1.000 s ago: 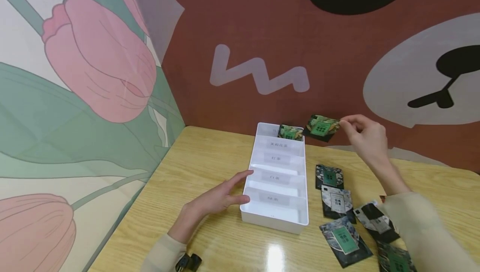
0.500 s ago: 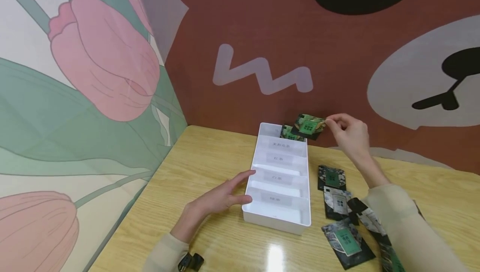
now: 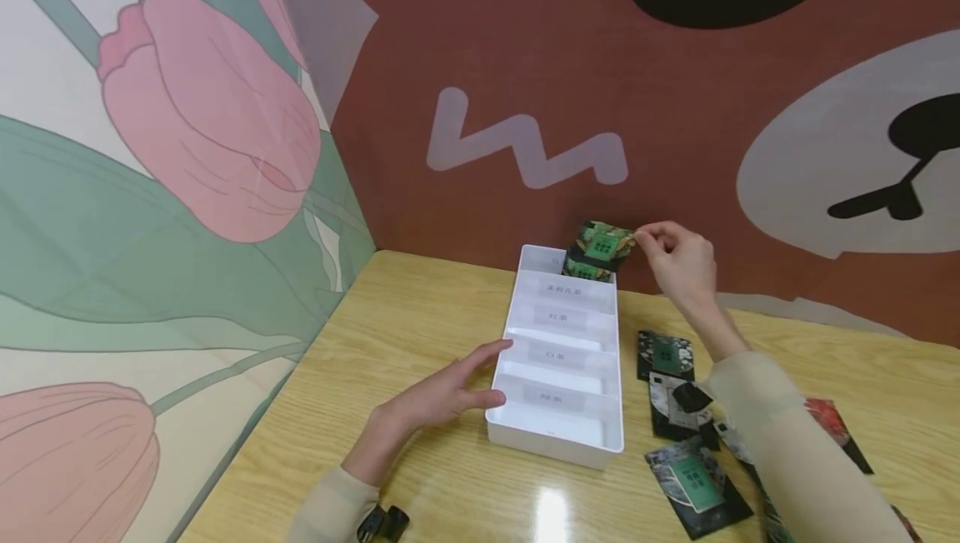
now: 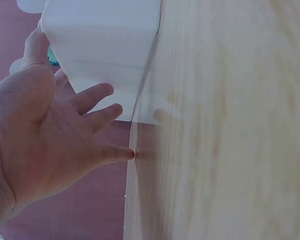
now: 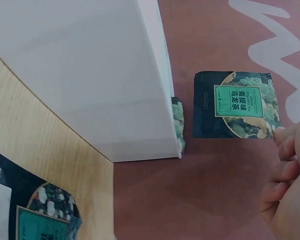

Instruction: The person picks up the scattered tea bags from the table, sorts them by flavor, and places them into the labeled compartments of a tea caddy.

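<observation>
My right hand (image 3: 681, 264) pinches a green and black tea bag packet (image 3: 602, 241) by its edge, above the far compartment of a white divided box (image 3: 555, 443). The right wrist view shows this oolong tea packet (image 5: 235, 105) apart from the box, its printed face in sight. Another green tea packet (image 3: 587, 271) stands in the far compartment, partly covered by the held one. My left hand (image 3: 442, 393) rests at the box's left side with its fingers spread; in the left wrist view, the hand (image 4: 50, 120) has its thumb at the box rim.
Several tea packets lie right of the box, among them a dark green one (image 3: 666, 355), a grey one (image 3: 678, 401) and one with a green label (image 3: 697, 485). A red packet (image 3: 836, 426) lies past my right sleeve. Painted walls (image 3: 480, 218) border the table (image 3: 360, 335).
My right hand has moved left with the packet, from beside the box to over its far compartment. The left hand stays in place at the box.
</observation>
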A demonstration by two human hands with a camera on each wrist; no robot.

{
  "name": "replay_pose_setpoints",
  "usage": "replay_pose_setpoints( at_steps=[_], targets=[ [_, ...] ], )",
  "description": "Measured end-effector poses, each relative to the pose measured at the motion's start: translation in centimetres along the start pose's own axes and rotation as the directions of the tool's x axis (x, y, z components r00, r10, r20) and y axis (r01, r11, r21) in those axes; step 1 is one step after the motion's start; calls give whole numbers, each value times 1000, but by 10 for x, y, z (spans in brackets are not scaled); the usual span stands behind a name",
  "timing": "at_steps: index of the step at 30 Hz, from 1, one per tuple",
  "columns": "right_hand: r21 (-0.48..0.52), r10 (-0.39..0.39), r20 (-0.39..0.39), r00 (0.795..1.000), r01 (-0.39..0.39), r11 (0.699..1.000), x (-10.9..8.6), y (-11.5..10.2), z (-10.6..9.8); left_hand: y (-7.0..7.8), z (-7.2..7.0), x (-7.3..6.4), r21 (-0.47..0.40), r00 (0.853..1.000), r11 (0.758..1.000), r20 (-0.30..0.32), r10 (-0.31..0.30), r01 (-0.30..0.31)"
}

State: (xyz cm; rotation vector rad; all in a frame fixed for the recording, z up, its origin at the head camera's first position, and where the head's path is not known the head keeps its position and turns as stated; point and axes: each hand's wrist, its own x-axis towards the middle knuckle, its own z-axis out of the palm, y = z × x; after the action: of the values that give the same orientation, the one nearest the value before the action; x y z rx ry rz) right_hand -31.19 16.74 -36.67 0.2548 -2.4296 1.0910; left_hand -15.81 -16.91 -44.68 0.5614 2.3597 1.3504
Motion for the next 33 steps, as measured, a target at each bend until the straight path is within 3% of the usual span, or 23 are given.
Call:
replay_pose_setpoints(
  at_steps=[17,33],
  targets=[
    [-24,23,36,999,-22,999,-5,9,24,-1,0,1,17,1000,1000,-1,5,-5],
    [-90,65,193,979,-48,995,-15,19,35,0,-1,0,10,1000,1000,8,-2,2]
  ],
)
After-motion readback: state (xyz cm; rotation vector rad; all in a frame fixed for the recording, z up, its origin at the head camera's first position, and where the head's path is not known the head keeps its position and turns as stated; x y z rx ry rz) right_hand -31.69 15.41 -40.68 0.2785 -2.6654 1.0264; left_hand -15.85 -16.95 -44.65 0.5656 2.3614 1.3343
